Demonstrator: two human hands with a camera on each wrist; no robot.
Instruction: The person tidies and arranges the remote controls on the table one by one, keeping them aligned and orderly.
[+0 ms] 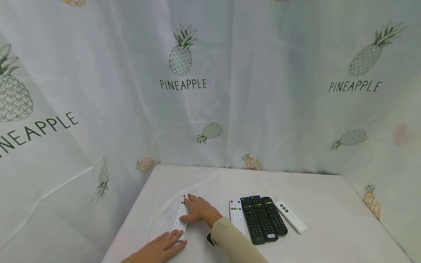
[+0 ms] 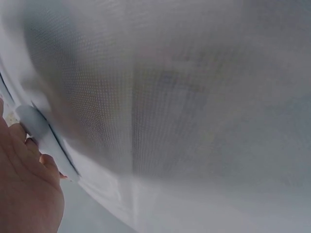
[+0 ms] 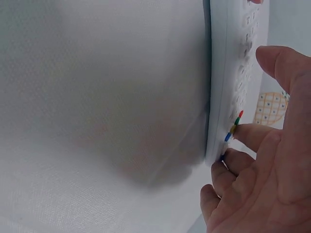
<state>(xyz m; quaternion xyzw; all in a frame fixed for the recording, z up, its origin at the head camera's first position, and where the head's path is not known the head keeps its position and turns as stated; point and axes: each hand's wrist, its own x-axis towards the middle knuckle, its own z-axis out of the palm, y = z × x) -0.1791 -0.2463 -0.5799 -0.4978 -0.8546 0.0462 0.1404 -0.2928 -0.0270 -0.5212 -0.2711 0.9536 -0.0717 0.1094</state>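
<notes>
the white remote (image 1: 182, 212) lies on the covered table (image 1: 154, 204), long axis running away from the person, far end leaning right; the right hand (image 1: 198, 211), fingers spread, touches its far half, the left hand (image 1: 159, 247), fingers straight, its near end.

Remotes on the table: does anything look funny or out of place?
One white remote lies apart from the others, by the right hand. The small white remote slants more than the black remotes beside it. Nothing looks spilled or broken.
</notes>
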